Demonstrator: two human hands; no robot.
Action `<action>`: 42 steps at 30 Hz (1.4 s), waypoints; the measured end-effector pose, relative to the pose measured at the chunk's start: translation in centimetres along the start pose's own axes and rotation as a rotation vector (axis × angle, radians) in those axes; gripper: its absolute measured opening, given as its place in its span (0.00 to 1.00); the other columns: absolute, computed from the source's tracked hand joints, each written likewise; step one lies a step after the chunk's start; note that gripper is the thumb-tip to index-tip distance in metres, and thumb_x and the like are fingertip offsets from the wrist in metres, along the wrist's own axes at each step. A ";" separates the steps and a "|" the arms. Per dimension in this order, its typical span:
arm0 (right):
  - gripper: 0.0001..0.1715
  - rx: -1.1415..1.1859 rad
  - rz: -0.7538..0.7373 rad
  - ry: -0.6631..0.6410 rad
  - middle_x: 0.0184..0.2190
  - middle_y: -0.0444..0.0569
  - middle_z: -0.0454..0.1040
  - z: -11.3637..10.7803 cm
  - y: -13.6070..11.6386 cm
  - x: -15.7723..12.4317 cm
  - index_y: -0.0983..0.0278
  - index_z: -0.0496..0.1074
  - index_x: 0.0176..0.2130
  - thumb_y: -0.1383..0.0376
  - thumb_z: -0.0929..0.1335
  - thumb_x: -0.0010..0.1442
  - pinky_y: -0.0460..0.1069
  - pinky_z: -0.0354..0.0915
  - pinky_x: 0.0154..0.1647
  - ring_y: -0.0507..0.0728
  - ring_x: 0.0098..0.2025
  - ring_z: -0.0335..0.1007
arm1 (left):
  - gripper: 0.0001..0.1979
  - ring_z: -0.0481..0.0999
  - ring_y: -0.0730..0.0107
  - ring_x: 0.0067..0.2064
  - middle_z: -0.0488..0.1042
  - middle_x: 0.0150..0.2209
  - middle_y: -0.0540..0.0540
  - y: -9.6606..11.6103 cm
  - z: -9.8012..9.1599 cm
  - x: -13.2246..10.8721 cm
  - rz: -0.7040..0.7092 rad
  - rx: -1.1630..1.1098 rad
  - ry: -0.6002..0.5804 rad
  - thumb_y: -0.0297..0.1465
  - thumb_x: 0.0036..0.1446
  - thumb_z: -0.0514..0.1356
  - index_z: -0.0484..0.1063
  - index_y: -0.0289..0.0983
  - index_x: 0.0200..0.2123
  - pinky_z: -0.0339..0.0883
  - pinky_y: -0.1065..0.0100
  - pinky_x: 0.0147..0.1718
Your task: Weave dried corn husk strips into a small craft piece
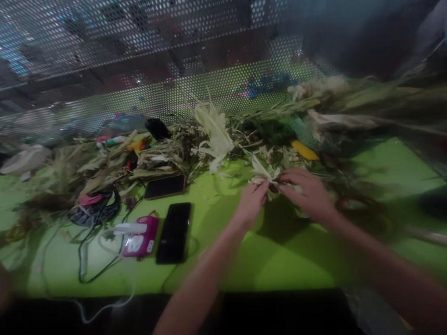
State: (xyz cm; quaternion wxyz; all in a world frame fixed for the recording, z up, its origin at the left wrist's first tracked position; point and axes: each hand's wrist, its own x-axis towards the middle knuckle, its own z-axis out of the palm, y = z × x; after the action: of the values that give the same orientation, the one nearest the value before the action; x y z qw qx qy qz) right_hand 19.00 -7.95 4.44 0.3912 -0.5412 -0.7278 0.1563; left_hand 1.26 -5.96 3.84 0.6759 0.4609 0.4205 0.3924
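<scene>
My left hand [252, 200] and my right hand [305, 191] meet over the green table, fingertips close together. Between them is a pale, dry corn husk [263, 173], its strips sticking up and away from me. Both hands pinch it near its lower end, where a small dark spot shows between the fingers. A larger spread corn husk [214, 132] stands up from the pile just beyond, to the left. Blur hides the exact finger positions.
Dried plant material [160, 160] lines the table's back, before a perforated metal screen [153, 80]. On the left lie a black phone [173, 233], another phone [165, 186], and a magenta power strip [141, 237] with cables. A yellow-handled object [304, 150] lies beyond my right hand.
</scene>
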 end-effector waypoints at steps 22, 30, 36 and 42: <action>0.09 0.114 0.127 0.005 0.32 0.48 0.77 0.3 -0.7 -0.2 0.62 0.75 0.35 0.61 0.67 0.62 0.50 0.64 0.36 0.57 0.34 0.71 | 0.11 0.71 0.68 0.37 0.75 0.31 0.47 -0.8 0.4 0.1 0.089 0.052 0.069 0.37 0.55 0.63 0.76 0.35 0.35 0.64 0.67 0.41; 0.09 0.081 0.114 0.007 0.32 0.48 0.76 0.3 -1.1 -0.5 0.62 0.76 0.35 0.59 0.69 0.60 0.51 0.65 0.37 0.57 0.35 0.71 | 0.10 0.69 0.74 0.31 0.72 0.28 0.51 -0.4 0.5 -0.2 0.099 0.031 0.068 0.37 0.52 0.64 0.73 0.36 0.31 0.63 0.72 0.34; 0.08 0.272 0.282 -0.041 0.28 0.46 0.76 0.5 -1.2 -0.2 0.62 0.75 0.32 0.60 0.68 0.57 0.50 0.65 0.31 0.55 0.30 0.70 | 0.14 0.70 0.76 0.29 0.74 0.27 0.51 -0.6 0.6 0.0 0.004 -0.193 0.063 0.38 0.45 0.69 0.74 0.34 0.30 0.64 0.72 0.32; 0.06 0.335 0.308 -0.036 0.28 0.45 0.75 0.3 -1.2 0.0 0.62 0.74 0.33 0.62 0.68 0.57 0.49 0.66 0.33 0.55 0.30 0.70 | 0.17 0.72 0.76 0.29 0.74 0.28 0.50 -0.4 0.6 0.1 -0.080 -0.284 0.022 0.38 0.44 0.70 0.74 0.34 0.33 0.65 0.71 0.33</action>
State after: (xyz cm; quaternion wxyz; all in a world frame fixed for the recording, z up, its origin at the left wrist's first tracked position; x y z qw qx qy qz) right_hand 18.02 -8.34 5.02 0.4340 -0.5706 -0.6074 0.3423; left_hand 1.86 -6.14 3.60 0.7448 0.3393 0.3859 0.4258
